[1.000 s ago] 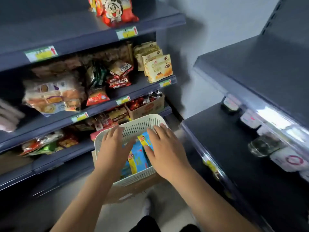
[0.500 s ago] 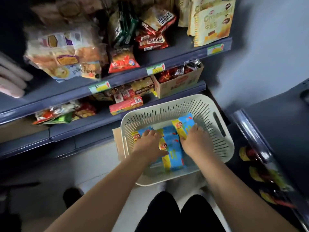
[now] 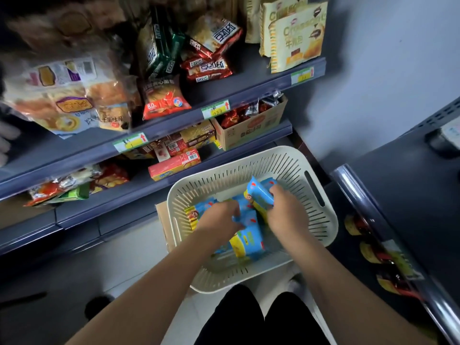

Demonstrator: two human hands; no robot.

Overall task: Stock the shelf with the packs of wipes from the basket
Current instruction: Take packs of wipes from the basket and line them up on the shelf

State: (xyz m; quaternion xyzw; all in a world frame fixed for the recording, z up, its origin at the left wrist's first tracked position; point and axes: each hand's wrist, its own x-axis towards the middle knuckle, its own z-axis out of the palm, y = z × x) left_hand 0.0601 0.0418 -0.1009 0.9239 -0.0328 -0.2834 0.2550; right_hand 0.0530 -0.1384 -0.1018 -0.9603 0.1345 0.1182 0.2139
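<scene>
Left of the basket (image 3: 286,158), crowded snack shelves (image 3: 174,125).

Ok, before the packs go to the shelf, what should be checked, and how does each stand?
1. Right hand grips tilted pack: ok.
2. Left hand grips second pack: ok.
3. Both packs out of basket: not ok, both inside.
4. Bare space on right shelf: ok.
5. Wipes' slot on shelf: cannot tell.
</scene>
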